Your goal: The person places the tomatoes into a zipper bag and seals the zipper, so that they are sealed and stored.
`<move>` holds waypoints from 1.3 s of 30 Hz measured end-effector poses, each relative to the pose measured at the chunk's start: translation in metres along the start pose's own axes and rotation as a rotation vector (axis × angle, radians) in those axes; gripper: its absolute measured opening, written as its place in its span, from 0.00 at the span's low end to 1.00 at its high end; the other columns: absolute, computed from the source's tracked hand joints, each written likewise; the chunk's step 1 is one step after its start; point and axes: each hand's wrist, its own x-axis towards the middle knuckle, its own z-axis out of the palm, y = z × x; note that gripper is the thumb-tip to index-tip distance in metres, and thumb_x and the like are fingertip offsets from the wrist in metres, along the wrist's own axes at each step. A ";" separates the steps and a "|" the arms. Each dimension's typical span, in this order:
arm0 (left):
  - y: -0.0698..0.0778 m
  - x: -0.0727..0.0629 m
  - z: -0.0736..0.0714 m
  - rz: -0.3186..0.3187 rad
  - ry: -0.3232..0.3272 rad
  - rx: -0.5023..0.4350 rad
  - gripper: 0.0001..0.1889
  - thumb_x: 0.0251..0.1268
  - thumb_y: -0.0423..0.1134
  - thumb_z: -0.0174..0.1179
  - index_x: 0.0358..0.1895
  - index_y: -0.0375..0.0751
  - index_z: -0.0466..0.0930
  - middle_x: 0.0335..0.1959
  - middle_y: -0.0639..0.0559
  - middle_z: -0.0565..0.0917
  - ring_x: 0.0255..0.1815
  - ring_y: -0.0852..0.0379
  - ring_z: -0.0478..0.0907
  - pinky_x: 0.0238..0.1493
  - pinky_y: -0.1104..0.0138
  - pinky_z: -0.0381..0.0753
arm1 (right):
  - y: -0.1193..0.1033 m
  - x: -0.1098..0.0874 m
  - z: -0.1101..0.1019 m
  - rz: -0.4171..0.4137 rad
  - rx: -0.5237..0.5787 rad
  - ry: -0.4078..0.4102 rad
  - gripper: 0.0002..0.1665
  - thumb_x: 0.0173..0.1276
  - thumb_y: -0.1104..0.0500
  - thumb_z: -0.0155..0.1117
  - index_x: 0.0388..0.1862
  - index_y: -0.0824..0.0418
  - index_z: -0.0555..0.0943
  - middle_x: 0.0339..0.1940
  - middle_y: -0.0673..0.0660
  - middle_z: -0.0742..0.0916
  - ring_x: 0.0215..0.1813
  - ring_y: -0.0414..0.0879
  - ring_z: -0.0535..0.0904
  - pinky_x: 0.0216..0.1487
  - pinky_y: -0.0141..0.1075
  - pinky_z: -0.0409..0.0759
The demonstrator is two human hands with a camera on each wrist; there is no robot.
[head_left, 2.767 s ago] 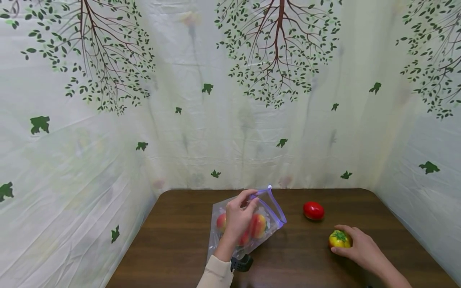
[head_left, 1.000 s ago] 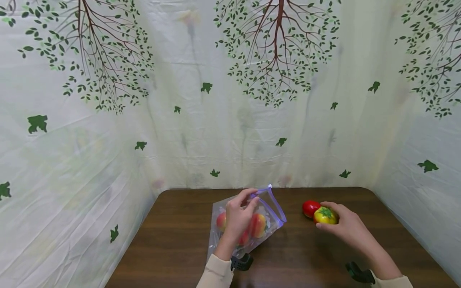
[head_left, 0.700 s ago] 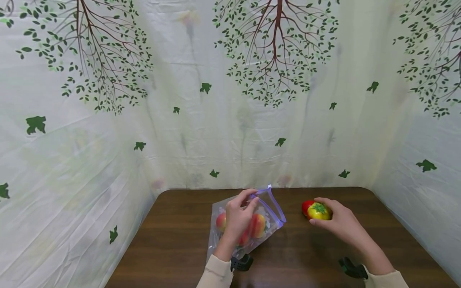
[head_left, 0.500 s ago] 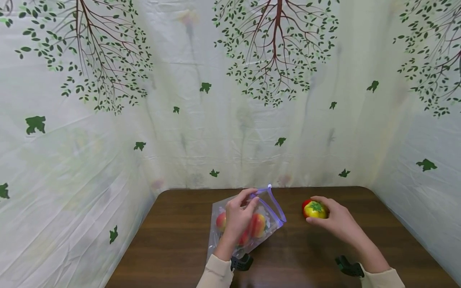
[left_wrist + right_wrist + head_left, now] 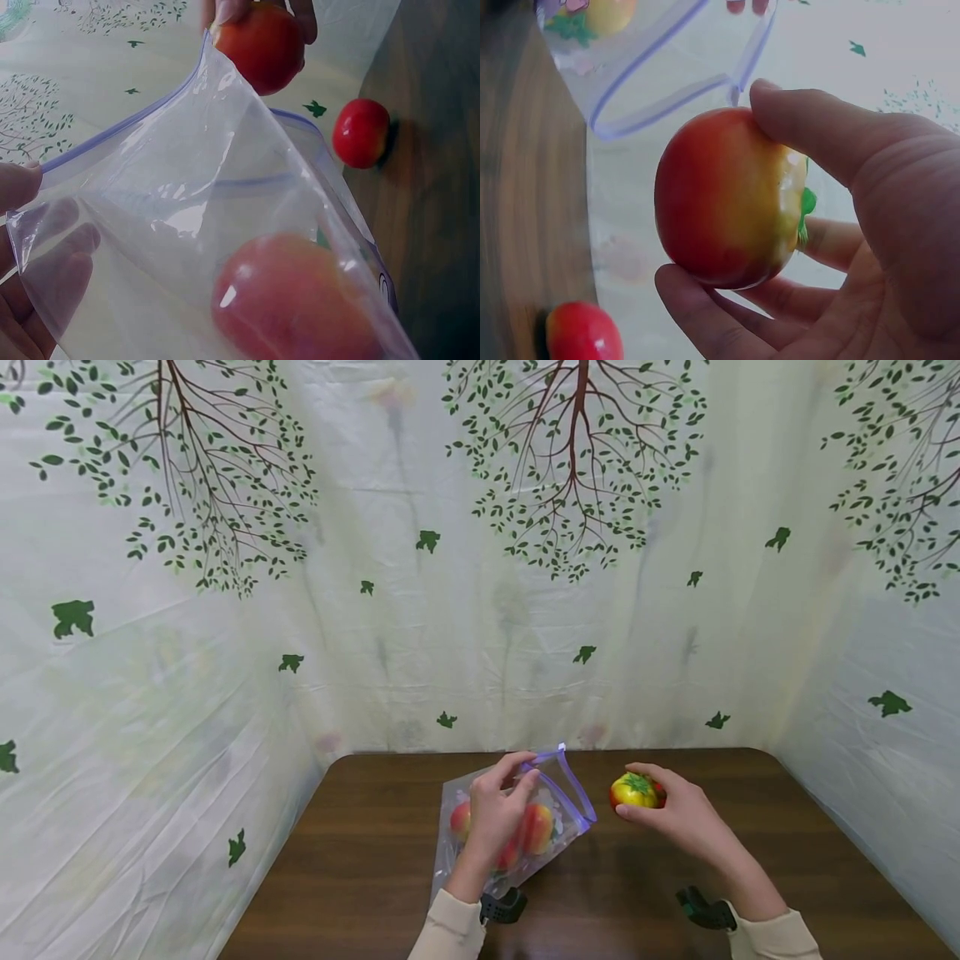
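Observation:
My left hand (image 5: 498,814) pinches the rim of a clear zip-top bag (image 5: 180,217), between thumb and fingers. The bag's purple-edged mouth gapes toward the right; several red-and-yellow fruits (image 5: 537,829) lie inside. My right hand (image 5: 671,802) grips a red-and-yellow tomato-like fruit (image 5: 720,199) with a green leafy top, its thumb and fingers around the sides. In the head view this fruit is just right of the bag mouth and apart from it. Behind it, a glossy red fruit (image 5: 361,133) on the table is partly hidden in the head view.
The dark brown wooden table (image 5: 360,852) has rounded far corners. Pale curtains (image 5: 480,635) printed with trees and green leaves hang behind it and at both sides. A black wrist device (image 5: 504,907) is on the left wrist, another (image 5: 705,910) on the right.
My right hand has carried the tomato-like fruit leftward and farther from me, past the red fruit toward the bag mouth. The left hand and the bag have stayed in place.

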 end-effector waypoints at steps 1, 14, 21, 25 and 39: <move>-0.003 0.000 0.001 -0.005 0.000 0.002 0.11 0.67 0.30 0.65 0.51 0.38 0.84 0.42 0.47 0.87 0.35 0.55 0.82 0.38 0.62 0.86 | -0.002 0.001 0.001 0.005 0.006 0.002 0.42 0.59 0.35 0.74 0.68 0.49 0.75 0.59 0.58 0.81 0.46 0.51 0.77 0.42 0.40 0.79; -0.014 0.001 0.002 -0.009 -0.002 0.001 0.11 0.68 0.32 0.66 0.51 0.40 0.84 0.41 0.51 0.87 0.34 0.55 0.82 0.38 0.66 0.86 | -0.025 0.012 0.018 0.039 0.088 -0.037 0.42 0.59 0.35 0.74 0.69 0.50 0.75 0.54 0.57 0.83 0.44 0.50 0.78 0.40 0.38 0.80; 0.010 0.002 -0.003 0.026 -0.003 -0.027 0.11 0.67 0.28 0.65 0.50 0.35 0.83 0.40 0.46 0.87 0.33 0.55 0.82 0.36 0.67 0.86 | -0.034 0.019 0.030 0.052 0.186 -0.075 0.41 0.59 0.36 0.75 0.67 0.50 0.76 0.49 0.55 0.84 0.45 0.50 0.80 0.41 0.38 0.82; -0.005 0.001 -0.002 0.023 -0.006 -0.015 0.11 0.69 0.34 0.65 0.52 0.40 0.84 0.43 0.49 0.87 0.34 0.56 0.82 0.37 0.67 0.85 | -0.042 0.022 0.037 0.079 0.253 -0.100 0.41 0.58 0.38 0.76 0.67 0.52 0.76 0.50 0.56 0.84 0.47 0.52 0.81 0.43 0.41 0.85; -0.026 0.002 -0.001 0.069 -0.005 0.010 0.12 0.69 0.39 0.66 0.53 0.44 0.84 0.45 0.54 0.88 0.35 0.59 0.83 0.39 0.67 0.86 | -0.061 0.029 0.049 0.063 0.355 -0.197 0.41 0.64 0.42 0.73 0.69 0.62 0.74 0.53 0.59 0.84 0.48 0.52 0.81 0.45 0.45 0.86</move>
